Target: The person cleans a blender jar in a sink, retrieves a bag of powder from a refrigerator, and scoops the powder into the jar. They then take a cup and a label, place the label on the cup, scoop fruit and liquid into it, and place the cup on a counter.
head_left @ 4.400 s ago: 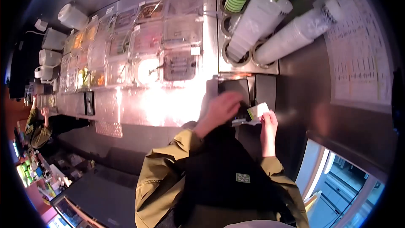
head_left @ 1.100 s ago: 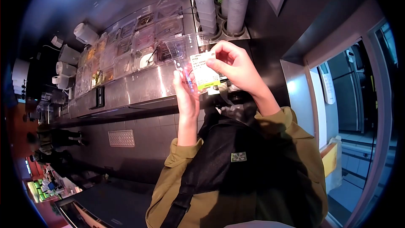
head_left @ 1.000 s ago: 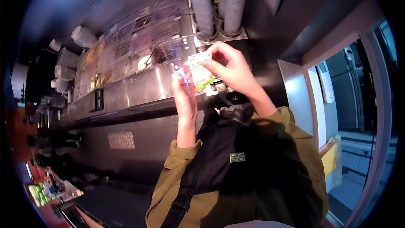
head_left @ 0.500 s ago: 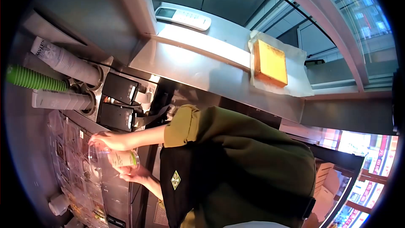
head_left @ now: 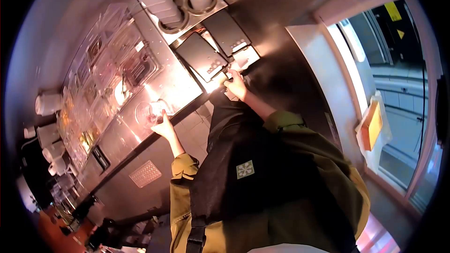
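Observation:
My left hand (head_left: 165,127) is closed around the side of a clear plastic cup (head_left: 146,115), held over the front edge of the metal counter (head_left: 180,82). Glare blurs the cup's contents. My right hand (head_left: 237,85) reaches to the near end of two black-lidded boxes (head_left: 201,57) set into the counter. Its fingers are curled together there, and what they grip is too small to make out. A pale, shiny piece (head_left: 245,58) lies just beyond these fingers, at the end of the boxes.
Stacked cups (head_left: 157,2) stand in round holders behind the boxes. Clear lidded containers (head_left: 140,65) cover the counter's left side, with white jugs (head_left: 54,150) farther along. A yellow block of bread or cake (head_left: 372,125) lies on paper on the right ledge.
The view has turned towards the counter. Both hands were at the cup; now my left hand alone holds it, and my right hand has moved away to the black-lidded boxes.

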Motion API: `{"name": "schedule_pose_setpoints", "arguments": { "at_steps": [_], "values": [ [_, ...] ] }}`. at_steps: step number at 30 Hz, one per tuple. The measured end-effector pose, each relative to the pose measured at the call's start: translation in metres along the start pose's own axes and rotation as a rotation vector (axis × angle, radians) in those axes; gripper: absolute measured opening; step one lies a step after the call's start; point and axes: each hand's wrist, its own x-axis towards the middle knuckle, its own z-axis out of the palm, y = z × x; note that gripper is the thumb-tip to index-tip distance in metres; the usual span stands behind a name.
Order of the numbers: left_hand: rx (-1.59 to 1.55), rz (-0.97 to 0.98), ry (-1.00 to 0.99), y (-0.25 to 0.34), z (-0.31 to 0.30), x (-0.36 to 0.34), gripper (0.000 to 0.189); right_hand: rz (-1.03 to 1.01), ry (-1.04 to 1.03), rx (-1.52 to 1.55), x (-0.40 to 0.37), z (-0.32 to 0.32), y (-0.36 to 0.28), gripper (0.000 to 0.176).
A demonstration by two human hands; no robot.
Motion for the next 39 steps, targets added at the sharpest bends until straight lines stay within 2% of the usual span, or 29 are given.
{"name": "schedule_pose_setpoints", "arguments": {
  "at_steps": [1, 2, 3, 4, 5, 6, 7, 8, 9, 10, 11, 12, 14, 16, 23, 29, 32, 35, 38, 39],
  "values": [
    [0.032, -0.013, -0.020, 0.000, -0.002, 0.001, 0.084, 0.001, -0.024, 0.051, 0.004, 0.008, 0.005, 0.057],
    [0.066, -0.029, -0.043, -0.001, -0.005, 0.000, 0.085, -0.093, -0.005, -0.006, 0.009, 0.021, 0.027, 0.053],
    [0.366, 0.155, 0.084, -0.017, -0.002, -0.006, 0.083, 0.049, -0.175, 0.124, 0.007, 0.010, 0.019, 0.048],
    [0.502, 0.057, 0.106, -0.009, -0.005, -0.016, 0.075, 0.194, -0.345, 0.251, 0.007, -0.004, 0.010, 0.043],
    [0.457, 0.022, 0.171, -0.005, -0.007, -0.029, 0.074, 0.001, -0.351, 0.124, 0.009, 0.002, 0.040, 0.032],
    [0.411, -0.013, 0.238, -0.002, -0.007, -0.045, 0.072, 0.097, -0.417, 0.153, 0.005, -0.010, 0.032, 0.030],
    [0.327, 0.054, 0.199, 0.025, -0.006, -0.060, 0.058, 0.195, -0.481, 0.180, -0.004, -0.028, 0.011, 0.027],
    [0.226, 0.138, 0.051, 0.056, -0.001, -0.074, 0.048, 0.296, -0.542, 0.203, -0.013, -0.040, -0.001, 0.025],
    [0.143, 0.167, -0.189, 0.071, 0.008, -0.086, 0.042, 0.298, -0.547, 0.268, -0.018, -0.042, 0.005, 0.024],
    [-0.030, 0.111, -0.369, 0.094, 0.022, -0.098, 0.035, 0.303, -0.549, 0.333, -0.023, -0.044, 0.012, 0.022],
    [0.004, 0.271, -0.565, 0.101, 0.035, -0.103, 0.032, 0.310, -0.549, 0.400, -0.027, -0.045, 0.017, 0.021],
    [0.039, 0.433, -0.615, 0.104, 0.055, -0.111, 0.032, 0.295, -0.550, 0.424, -0.029, -0.045, 0.016, 0.020],
    [-0.081, 0.400, -0.692, 0.121, 0.081, -0.117, 0.029, 0.265, -0.548, 0.472, -0.029, -0.050, 0.008, 0.018],
    [-0.075, 0.294, -0.720, 0.124, 0.094, -0.119, 0.026, 0.295, -0.547, 0.506, -0.031, -0.054, -0.006, 0.017],
    [-0.041, 0.416, -0.657, 0.114, 0.107, -0.117, 0.012, 0.184, -0.545, 0.438, -0.031, -0.044, 0.014, 0.017],
    [-0.119, 0.426, -0.666, 0.109, 0.113, -0.112, 0.010, 0.114, -0.592, 0.347, -0.024, -0.046, 0.005, 0.018],
    [-0.212, 0.209, -0.662, 0.108, 0.117, -0.117, 0.007, 0.167, -0.642, 0.399, -0.021, -0.053, -0.012, 0.017],
    [-0.234, 0.224, -0.671, 0.108, 0.118, -0.113, 0.006, 0.087, -0.640, 0.372, -0.019, -0.059, -0.021, 0.017],
    [-0.159, 0.202, -0.665, 0.112, 0.122, -0.099, 0.007, 0.258, -0.700, 0.373, -0.020, -0.064, 0.005, 0.017],
    [-0.195, 0.214, -0.607, 0.119, 0.124, -0.087, 0.009, 0.277, -0.685, 0.328, -0.018, -0.064, 0.011, 0.017]
  ]
}}
